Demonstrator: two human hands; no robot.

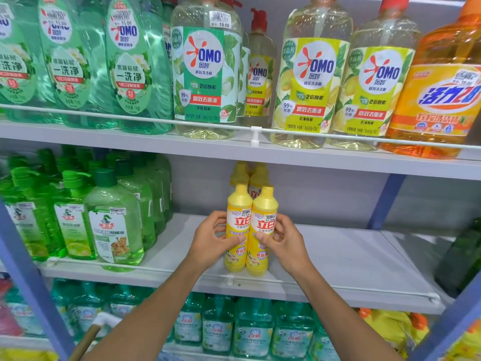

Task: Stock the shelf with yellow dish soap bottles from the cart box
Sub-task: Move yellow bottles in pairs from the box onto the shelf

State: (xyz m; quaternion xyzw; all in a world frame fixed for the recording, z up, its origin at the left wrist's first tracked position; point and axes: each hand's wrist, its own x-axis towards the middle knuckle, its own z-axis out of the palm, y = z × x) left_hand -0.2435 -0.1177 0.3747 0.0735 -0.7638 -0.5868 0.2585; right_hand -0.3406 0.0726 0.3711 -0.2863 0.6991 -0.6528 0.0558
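Two yellow dish soap bottles stand side by side at the front edge of the middle shelf (338,259). My left hand (212,239) grips the left yellow bottle (237,212), thumb across its label. My right hand (282,239) grips the right yellow bottle (264,212) the same way. Two more yellow bottles (248,175) stand right behind them, partly hidden. The cart box is out of view.
Green pump bottles (112,222) fill the middle shelf's left part. Bare shelf runs to the right of the yellow bottles as far as a dark green bottle (460,256). Large OMO bottles (309,82) line the upper shelf. Teal bottles (250,329) sit on the shelf below.
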